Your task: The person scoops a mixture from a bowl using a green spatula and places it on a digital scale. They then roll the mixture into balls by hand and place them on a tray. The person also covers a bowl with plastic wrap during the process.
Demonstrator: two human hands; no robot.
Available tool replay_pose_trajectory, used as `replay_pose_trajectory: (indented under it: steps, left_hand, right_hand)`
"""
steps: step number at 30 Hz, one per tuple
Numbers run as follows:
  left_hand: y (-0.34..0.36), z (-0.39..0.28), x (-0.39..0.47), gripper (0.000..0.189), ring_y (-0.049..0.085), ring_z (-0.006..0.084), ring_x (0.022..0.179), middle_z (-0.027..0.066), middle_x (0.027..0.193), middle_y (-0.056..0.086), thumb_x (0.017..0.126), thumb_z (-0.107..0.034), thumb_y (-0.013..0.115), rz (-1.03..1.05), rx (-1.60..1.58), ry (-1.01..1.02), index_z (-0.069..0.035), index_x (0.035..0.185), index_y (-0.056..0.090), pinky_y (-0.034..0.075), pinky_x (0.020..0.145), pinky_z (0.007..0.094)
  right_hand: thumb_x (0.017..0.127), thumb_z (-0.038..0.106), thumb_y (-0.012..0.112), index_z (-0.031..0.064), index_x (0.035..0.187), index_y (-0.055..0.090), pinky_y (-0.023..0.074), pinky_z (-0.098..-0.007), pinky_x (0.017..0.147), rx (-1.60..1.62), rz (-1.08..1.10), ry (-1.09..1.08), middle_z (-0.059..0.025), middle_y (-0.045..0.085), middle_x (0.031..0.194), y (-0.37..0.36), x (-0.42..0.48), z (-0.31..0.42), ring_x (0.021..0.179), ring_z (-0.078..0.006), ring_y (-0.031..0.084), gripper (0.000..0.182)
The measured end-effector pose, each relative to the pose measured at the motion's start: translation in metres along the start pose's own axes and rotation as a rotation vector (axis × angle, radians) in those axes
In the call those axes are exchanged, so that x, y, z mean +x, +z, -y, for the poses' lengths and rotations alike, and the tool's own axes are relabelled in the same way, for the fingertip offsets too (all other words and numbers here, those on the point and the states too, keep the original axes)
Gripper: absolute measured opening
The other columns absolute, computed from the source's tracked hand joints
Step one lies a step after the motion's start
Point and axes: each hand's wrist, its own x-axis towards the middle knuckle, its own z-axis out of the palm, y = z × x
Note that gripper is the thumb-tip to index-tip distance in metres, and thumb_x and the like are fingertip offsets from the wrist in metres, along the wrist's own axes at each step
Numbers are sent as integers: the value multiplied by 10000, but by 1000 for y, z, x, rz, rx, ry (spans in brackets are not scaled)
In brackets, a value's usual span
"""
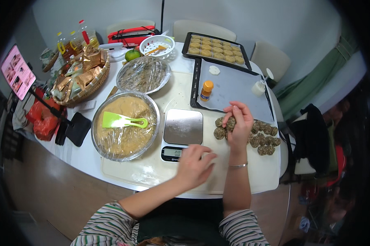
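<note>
My right hand (241, 124) has its fingers closed around a dark, speckled filling ball (231, 124), just above the cream mat. More such balls (219, 133) lie to the left of that hand, and several others (260, 140) sit in a cluster to its right. My left hand (194, 166) hovers at the front of the digital kitchen scale (183, 126), fingers apart and nothing in them. It partly covers the scale's display; the steel plate bears only smears. Left of the scale is a steel bowl of tan dough (126, 138) under cling film, with a green plastic scraper (117, 120) on top.
Behind the dough stands a film-covered bowl of dark filling (144, 74). A lined baking tray (231, 84) holds an orange-capped bottle (206, 91); another tray carries shaped pastries (217, 50). At left are a wicker basket (94, 83) and a phone (18, 72) on a stand.
</note>
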Motion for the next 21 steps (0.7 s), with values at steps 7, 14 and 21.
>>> replay_pose_trajectory:
  steps: [7, 14, 21]
  left_hand:
    - [-10, 11, -13, 270, 494, 213, 789, 10, 810, 506, 626, -242, 775, -48, 556, 8, -163, 838, 627, 333, 714, 365]
    - [-20, 11, -9, 230, 483, 196, 718, -8, 735, 517, 617, -236, 786, -168, 632, -37, -156, 772, 636, 310, 679, 356]
    - [-19, 3, -7, 480, 500, 260, 882, 67, 914, 541, 583, -367, 804, -208, 661, -86, -122, 962, 639, 352, 795, 402]
  right_hand:
    - [956, 92, 469, -30, 1023, 585, 430, -273, 443, 292, 12, 219, -140, 637, 772, 13, -9, -13, 509, -146, 532, 180]
    - [943, 81, 461, -20, 1002, 587, 432, -275, 445, 418, 1, 351, -129, 632, 737, 15, -14, -17, 500, -149, 531, 172]
    - [941, 76, 464, -17, 981, 596, 432, -265, 453, 408, 26, 350, -118, 629, 716, 26, -23, -18, 498, -145, 534, 166]
